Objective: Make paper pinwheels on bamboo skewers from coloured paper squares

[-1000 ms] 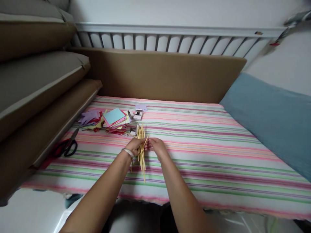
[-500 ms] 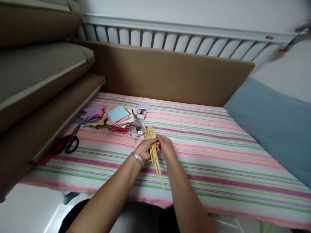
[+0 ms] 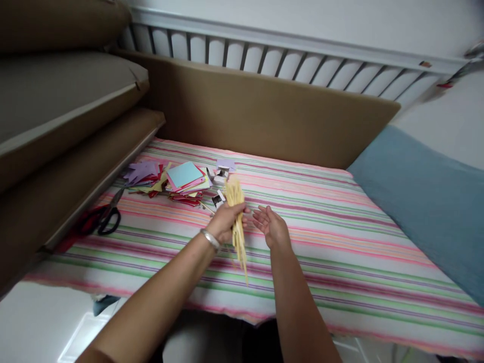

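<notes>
The left hand (image 3: 227, 222) is closed around a bunch of thin wooden sticks (image 3: 236, 222). It grips them near the middle, so the tops fan out above the fist and the long ends hang down below it. The bunch looks a bit blurry, so I cannot count the sticks. A silver bangle (image 3: 210, 239) sits on that wrist.

The right hand (image 3: 274, 228) is just beside the sticks but not touching them. It is open, palm up, fingers spread, and it holds nothing.

Both hands hover over a bed with a striped sheet (image 3: 340, 242) in pink, green and white. The flat sheet works like a place to lay small things out.

Behind the hands lies a messy pile of colored paper squares (image 3: 177, 180), with a light blue one on top. A few small white bits (image 3: 219, 177) lie near the pile, close to the stick tops. Black and red scissors (image 3: 99, 221) rest far to the left by the brown cushions (image 3: 68, 116). A blue pillow (image 3: 427, 196) lies at the right
</notes>
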`<state>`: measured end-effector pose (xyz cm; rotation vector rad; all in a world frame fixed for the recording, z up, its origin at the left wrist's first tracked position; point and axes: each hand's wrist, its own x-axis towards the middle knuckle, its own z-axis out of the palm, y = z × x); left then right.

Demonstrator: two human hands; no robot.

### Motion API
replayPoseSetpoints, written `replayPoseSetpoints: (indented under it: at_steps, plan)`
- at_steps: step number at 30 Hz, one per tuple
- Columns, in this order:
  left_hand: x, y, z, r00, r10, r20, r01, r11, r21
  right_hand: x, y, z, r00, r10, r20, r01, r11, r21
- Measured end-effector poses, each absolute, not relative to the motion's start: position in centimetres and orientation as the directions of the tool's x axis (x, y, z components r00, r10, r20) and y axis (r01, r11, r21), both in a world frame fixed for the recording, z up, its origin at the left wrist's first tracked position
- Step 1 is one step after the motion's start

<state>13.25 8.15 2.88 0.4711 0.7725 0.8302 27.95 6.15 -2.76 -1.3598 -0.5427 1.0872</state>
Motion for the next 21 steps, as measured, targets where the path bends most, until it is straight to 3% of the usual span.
replayPoseSetpoints:
  at_steps: [3,7,11,13,15,16,18,21]
  plan:
    - [9.0,9.8,3.8,0.210,0.968,-0.139,-0.367,0.210,0.906,27.1,6.2,-2.8,0.445,0.861,-0.245,-0.183,-0.181,-0.966]
    - [4.4,11.8,4.5,-0.063,0.983,0.175,-0.250,-0.185,0.950,25.1,6.3,-2.8,0.422,0.881,-0.216,-0.035,-0.222,-0.974]
    - [1.3,12.3,3.5,-0.224,0.942,0.250,-0.085,-0.275,0.958,23.8,4.7,-1.4,0.344,0.914,-0.216,0.203,-0.297,-0.933]
    - [-0.4,11.8,2.9,-0.242,0.940,0.239,-0.014,-0.250,0.968,23.0,2.7,-0.5,0.281,0.932,-0.229,0.417,-0.334,-0.845]
    - [-2.4,11.1,2.4,-0.220,0.950,0.224,0.140,-0.196,0.971,21.6,0.5,-0.2,0.153,0.946,-0.287,0.799,-0.289,-0.527]
    - [-3.4,10.8,2.2,-0.197,0.957,0.212,0.264,-0.157,0.952,20.8,-0.6,-0.3,0.096,0.937,-0.335,0.882,-0.236,-0.409]
    - [-5.3,10.2,1.8,-0.137,0.971,0.198,0.558,-0.089,0.825,19.1,-2.0,-1.1,0.077,0.911,-0.404,0.935,-0.206,-0.288]
    - [-6.9,9.6,0.6,-0.034,0.995,0.093,0.895,-0.011,0.447,17.6,-2.2,-2.5,0.110,0.886,-0.450,0.926,-0.255,-0.277]
